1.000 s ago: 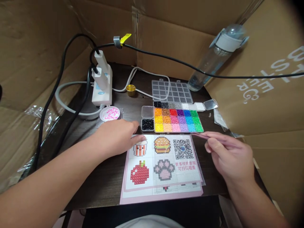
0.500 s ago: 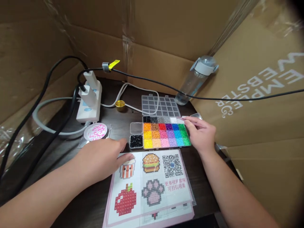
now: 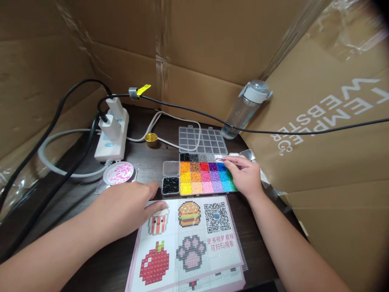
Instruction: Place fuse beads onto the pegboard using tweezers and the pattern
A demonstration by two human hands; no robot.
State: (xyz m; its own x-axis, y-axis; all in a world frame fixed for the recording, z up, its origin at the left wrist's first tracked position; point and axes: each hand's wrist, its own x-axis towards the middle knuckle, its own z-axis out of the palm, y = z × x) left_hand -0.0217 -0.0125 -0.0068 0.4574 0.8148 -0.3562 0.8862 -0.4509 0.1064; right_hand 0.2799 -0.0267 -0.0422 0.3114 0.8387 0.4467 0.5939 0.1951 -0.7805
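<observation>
Right grip (image 3: pixel 247 178): fingers closed on pink tweezers (image 3: pixel 238 163), right of frame centre, tips at white beads (image 3: pixel 221 157) in bead box (image 3: pixel 194 194). Tweezers probably light, springy; hold mid-shank. Beads likely light, hard, slippery; pinch gently. Left grip (image 3: pixel 121 211): thumb, forefinger apart; thumb on pattern sheet (image 3: pixel 172 243), lower centre; sheet probably thin, flexible.

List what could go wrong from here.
The right hand hangs over one side of the open box; it might brush out some beads.
The tweezers point towards the back row, where a slip could mix neighbouring colours.
The dish of pink and white beads sits close to the left hand, which might knock it.
</observation>
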